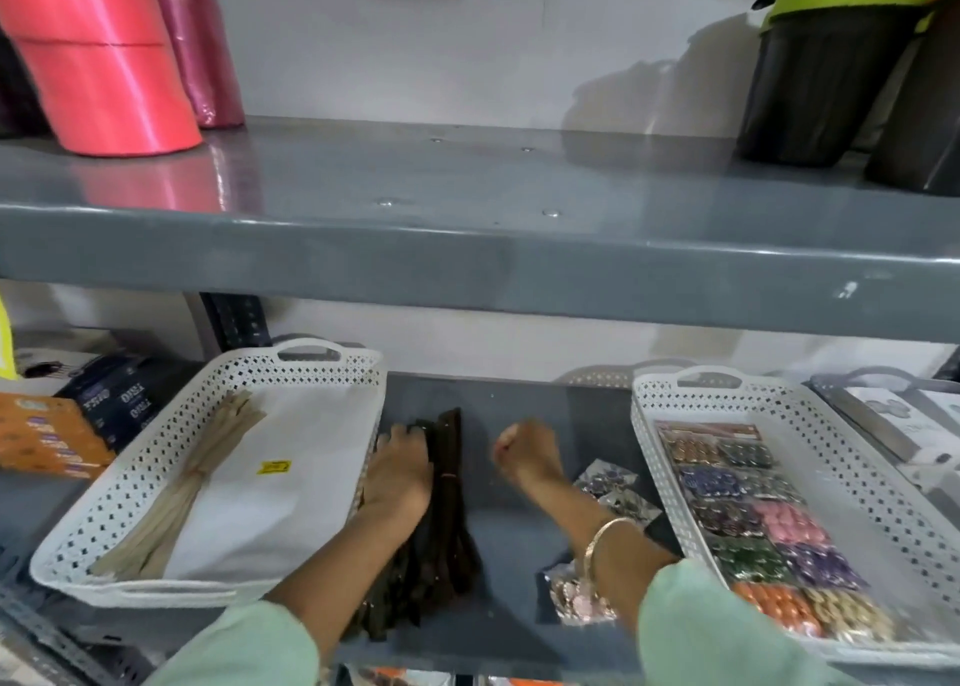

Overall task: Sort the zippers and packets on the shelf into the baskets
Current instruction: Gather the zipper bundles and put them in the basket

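Two white baskets on shelf [511,555]: left basket [130,477] holding one beige zipper bundle [208,456], right basket [644,425] one button packet [753,519]. Between: one dark zipper bundle [449,477], gripped by left hand [400,472]; two loose packets [610,480] beside fisted right hand [524,456].

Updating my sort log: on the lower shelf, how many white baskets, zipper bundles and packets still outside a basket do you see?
White baskets: 2, the left basket and the right basket.
Zipper bundles: 2, the beige bundle in the left basket, the dark bundle under the left hand.
Loose packets: 2 visible, a silver packet and a pink packet by the right arm.
Total: 6.
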